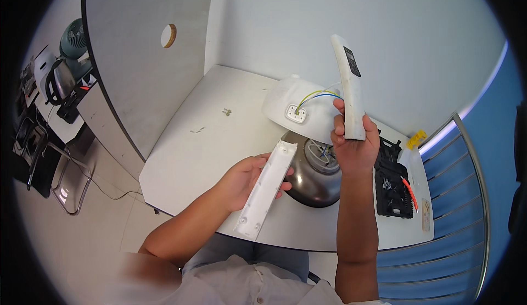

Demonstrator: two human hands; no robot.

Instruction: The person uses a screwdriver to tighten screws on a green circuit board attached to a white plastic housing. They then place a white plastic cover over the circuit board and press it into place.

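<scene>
My left hand (241, 181) grips a long white plastic cover strip (266, 192), its hollow inner side with small screw posts facing up. Raised higher, my right hand (355, 140) holds a white curved handle piece (351, 88) upright; a dark panel sits near its top. Yellow-green and blue wires (318, 94) run from a white plastic shell (280, 99) toward the handle piece, and their ends are hidden behind my right hand. Between my hands, a shiny metal bowl-shaped body (314, 187) rests on the table, with loose wires at its round base.
An open black tool case (392, 192) lies at the right, with an orange-red screwdriver (409, 194) across it. Behind stands a yellow object (416, 139). Small screws (226, 112) lie on the white table (186, 157). A grey partition (137, 47) rises left; a metal railing (483, 206) stands right.
</scene>
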